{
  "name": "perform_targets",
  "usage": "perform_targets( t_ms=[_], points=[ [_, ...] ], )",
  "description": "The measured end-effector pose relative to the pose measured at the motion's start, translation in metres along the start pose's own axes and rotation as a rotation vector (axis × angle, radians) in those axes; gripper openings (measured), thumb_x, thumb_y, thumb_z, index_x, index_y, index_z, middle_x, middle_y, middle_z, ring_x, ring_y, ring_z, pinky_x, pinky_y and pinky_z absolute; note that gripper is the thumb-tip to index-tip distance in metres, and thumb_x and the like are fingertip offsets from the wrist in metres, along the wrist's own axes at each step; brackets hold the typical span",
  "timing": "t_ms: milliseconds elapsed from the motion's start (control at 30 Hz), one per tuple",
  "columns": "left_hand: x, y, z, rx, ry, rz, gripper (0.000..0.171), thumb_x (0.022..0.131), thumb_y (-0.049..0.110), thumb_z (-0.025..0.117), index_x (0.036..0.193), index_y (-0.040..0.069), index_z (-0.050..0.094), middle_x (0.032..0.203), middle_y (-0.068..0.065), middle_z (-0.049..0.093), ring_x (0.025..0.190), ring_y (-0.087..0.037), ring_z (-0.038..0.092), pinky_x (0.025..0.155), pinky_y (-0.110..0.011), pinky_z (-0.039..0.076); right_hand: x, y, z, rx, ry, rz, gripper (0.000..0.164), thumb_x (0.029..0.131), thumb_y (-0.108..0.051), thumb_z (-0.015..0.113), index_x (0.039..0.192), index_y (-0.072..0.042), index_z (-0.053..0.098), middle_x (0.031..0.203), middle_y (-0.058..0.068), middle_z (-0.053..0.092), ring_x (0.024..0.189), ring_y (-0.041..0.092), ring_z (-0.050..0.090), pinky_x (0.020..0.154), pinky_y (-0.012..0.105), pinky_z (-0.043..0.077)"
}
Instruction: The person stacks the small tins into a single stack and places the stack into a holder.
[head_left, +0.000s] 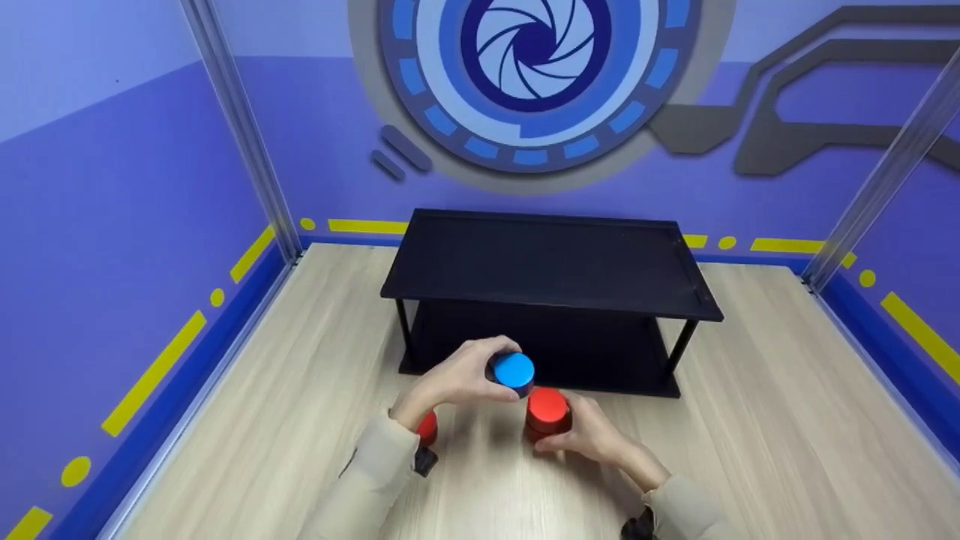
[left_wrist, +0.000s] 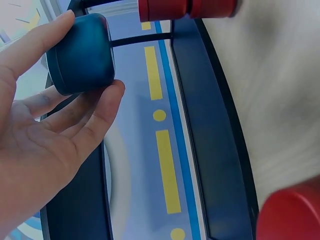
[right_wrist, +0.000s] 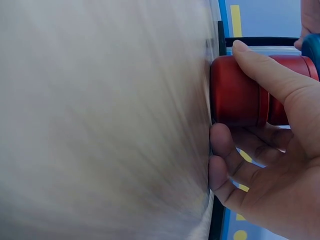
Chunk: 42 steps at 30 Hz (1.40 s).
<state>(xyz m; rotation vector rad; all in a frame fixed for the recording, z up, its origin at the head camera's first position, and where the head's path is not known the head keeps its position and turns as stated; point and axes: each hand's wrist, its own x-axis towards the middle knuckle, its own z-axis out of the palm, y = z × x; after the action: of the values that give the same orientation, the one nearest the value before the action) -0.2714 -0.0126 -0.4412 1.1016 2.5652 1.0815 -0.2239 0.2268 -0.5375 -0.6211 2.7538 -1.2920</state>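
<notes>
My left hand [head_left: 466, 373] grips a small blue canister [head_left: 514, 370] between thumb and fingers, lifted above the table. In the left wrist view the blue canister [left_wrist: 85, 55] lies between the thumb and curled fingers. Just right of it two red canisters stand stacked, the upper red canister [head_left: 547, 405] on the lower red canister [right_wrist: 235, 92]. My right hand [head_left: 596, 431] holds this stack low down, thumb on one side and fingers on the other. Partly hidden behind my left forearm is another red canister [head_left: 427, 429], also seen at the left wrist view's lower corner as a red canister [left_wrist: 292, 217].
Beyond my hands stands a black two-tier shelf [head_left: 547, 262] on thin posts, its lower tier [head_left: 600, 352] near the canisters. A wooden table [head_left: 780, 420] carries everything. Purple-blue walls [head_left: 135, 225] enclose the left, back and right sides.
</notes>
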Motion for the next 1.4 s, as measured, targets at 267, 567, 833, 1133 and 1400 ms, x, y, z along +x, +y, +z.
perform_targets(
  t_ms=[267,567,833,1133,1400],
  points=[
    [0.013,0.012,0.010,0.006,-0.024,0.016,0.057,0.075,0.028,0.081,0.124,0.013,0.058,0.121,-0.003,0.064,0.108,-0.014,0.060,0.095,-0.031,0.050,-0.001,0.000,-0.002,-0.002,0.000,-0.026,0.069,0.068,-0.030,0.087,0.124,-0.004,0.056,0.115,0.008,0.067,0.104,0.023,0.065,0.091,0.035,0.052],
    [0.023,0.017,0.023,0.042,-0.036,0.050,0.055,0.075,0.030,0.080,0.122,0.013,0.059,0.117,-0.001,0.065,0.104,-0.010,0.060,0.091,-0.022,0.049,0.001,-0.002,-0.002,0.021,0.003,-0.023,0.071,0.068,-0.028,0.087,0.126,-0.003,0.054,0.119,0.012,0.065,0.109,0.026,0.063,0.095,0.039,0.050],
    [0.024,0.017,0.032,0.053,-0.062,0.030,0.056,0.075,0.031,0.081,0.124,0.014,0.058,0.118,0.000,0.065,0.106,-0.010,0.059,0.091,-0.022,0.049,0.000,-0.001,0.000,-0.011,0.031,-0.049,0.074,0.067,-0.029,0.088,0.126,-0.002,0.053,0.118,0.011,0.066,0.109,0.025,0.063,0.096,0.040,0.050],
    [0.025,0.015,0.037,0.053,-0.086,0.000,0.055,0.076,0.031,0.080,0.124,0.016,0.058,0.119,0.000,0.064,0.105,-0.009,0.059,0.090,-0.022,0.048,0.000,0.000,0.000,0.007,0.017,-0.053,0.075,0.067,-0.027,0.088,0.129,-0.003,0.052,0.121,0.009,0.065,0.113,0.024,0.061,0.100,0.040,0.048],
    [0.023,0.016,0.039,0.065,-0.095,-0.016,0.057,0.076,0.032,0.080,0.125,0.018,0.056,0.122,0.000,0.062,0.109,-0.012,0.057,0.093,-0.025,0.047,-0.001,0.002,0.000,0.007,0.003,-0.044,0.078,0.068,-0.029,0.087,0.132,-0.002,0.049,0.125,0.010,0.063,0.116,0.025,0.060,0.101,0.043,0.047]
  ],
)
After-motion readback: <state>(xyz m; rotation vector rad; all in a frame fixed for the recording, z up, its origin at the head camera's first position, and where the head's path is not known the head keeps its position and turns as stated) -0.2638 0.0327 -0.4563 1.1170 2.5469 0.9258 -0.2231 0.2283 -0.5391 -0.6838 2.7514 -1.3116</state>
